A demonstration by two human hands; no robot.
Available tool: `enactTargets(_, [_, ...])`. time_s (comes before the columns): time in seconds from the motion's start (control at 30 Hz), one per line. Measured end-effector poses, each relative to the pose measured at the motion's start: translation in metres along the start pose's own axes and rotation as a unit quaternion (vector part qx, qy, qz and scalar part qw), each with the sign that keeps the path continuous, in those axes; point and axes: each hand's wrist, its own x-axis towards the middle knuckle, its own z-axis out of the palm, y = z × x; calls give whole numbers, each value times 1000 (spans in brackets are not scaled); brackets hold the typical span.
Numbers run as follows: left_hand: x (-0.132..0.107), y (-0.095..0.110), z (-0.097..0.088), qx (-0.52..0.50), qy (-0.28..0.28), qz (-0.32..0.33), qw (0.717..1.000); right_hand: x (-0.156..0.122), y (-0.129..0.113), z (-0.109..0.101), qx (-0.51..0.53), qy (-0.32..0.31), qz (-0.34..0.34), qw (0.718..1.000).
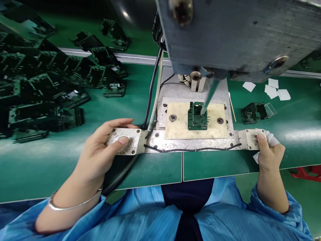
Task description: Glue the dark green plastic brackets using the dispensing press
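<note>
Head view: black part [197, 116] sits between both hands [100, 147], untouched.

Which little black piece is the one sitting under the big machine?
Find the grey press head at top centre. Below it lies a cream plate, between the left hand and right hand. The dark part stands alone there, under a metal rod.

Both hands [100, 147] on press buttons [122, 139]

Bright overhead light, warped edges

Even light from above leaves soft sheen on the green surface [296, 130] and a glare spot top centre. The dark parts pile [37, 90] loses detail. Wide-angle bending curves the edges; focus is sharp centrally
</note>
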Motion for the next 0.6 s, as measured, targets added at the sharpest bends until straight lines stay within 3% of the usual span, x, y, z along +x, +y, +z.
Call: enactTargets(0.6, [1, 0, 0, 14, -13, 10, 1000, 0, 4, -1, -7, 2, -3, 1000])
